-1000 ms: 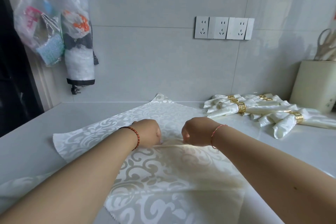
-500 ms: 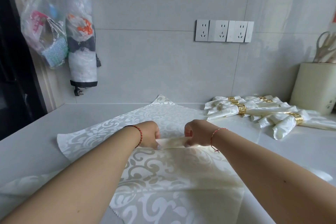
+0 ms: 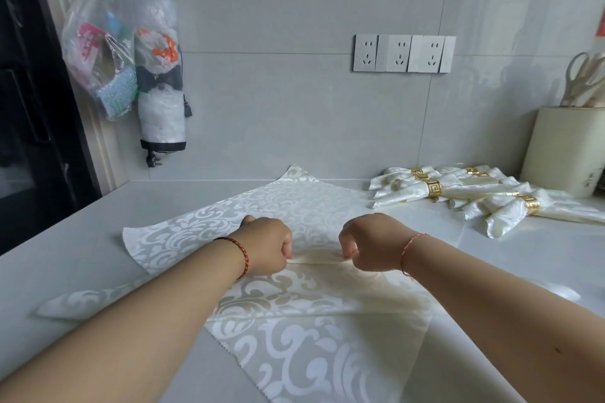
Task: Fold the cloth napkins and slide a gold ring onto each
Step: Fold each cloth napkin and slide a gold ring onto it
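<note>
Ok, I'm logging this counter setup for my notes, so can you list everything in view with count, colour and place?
patterned napkin: one, cream-white damask, spread on the counter's middle, a pleat pinched up
second napkin: one, cream-white, partly seen at the left under the forearm
ringed napkins: several, exact count unclear, cream, piled at the right rear
gold rings: at least four visible, gold, on those napkins
counter: one, pale grey
wall sockets: one row, grey-white, on the tiled wall
hanging plastic bags: two, clear and white, upper left
utensil holder: one, cream, far right, scissors inside
left hand: red-black wrist cord, grip on the pleat
right hand: red wrist cord, grip on the pleat
</note>
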